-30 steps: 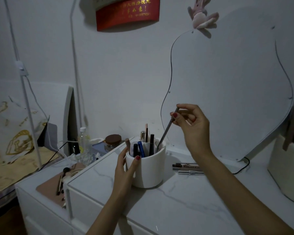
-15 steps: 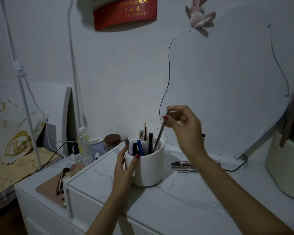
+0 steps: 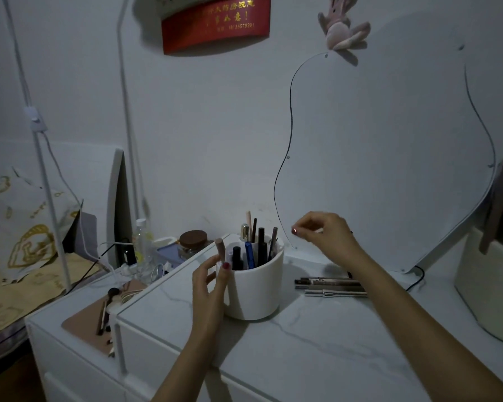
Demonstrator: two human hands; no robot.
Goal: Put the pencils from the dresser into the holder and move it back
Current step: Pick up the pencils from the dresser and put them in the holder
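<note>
A white round holder [image 3: 254, 288] stands on the marble-look dresser top [image 3: 317, 343], with several pencils and pens upright in it. My left hand [image 3: 208, 285] grips its left side, thumb on the rim. A grey pencil [image 3: 273, 242] leans in the holder's right side, free of my fingers. My right hand [image 3: 324, 232] hovers just right of the holder's top, fingers loosely pinched and holding nothing. Three more pencils [image 3: 330, 285] lie side by side on the dresser right of the holder, under my right forearm.
A wavy-edged mirror [image 3: 389, 140] leans on the wall behind. A cream basket [image 3: 488, 288] stands at the right edge. On the lower cabinet to the left are a bottle [image 3: 142, 245], a brown-lidded jar [image 3: 192, 242], cables and a pink mat [image 3: 90, 320].
My right hand lowered the grey pencil into the holder and let it go, then drew slightly back to the right. My left hand has stayed on the holder.
</note>
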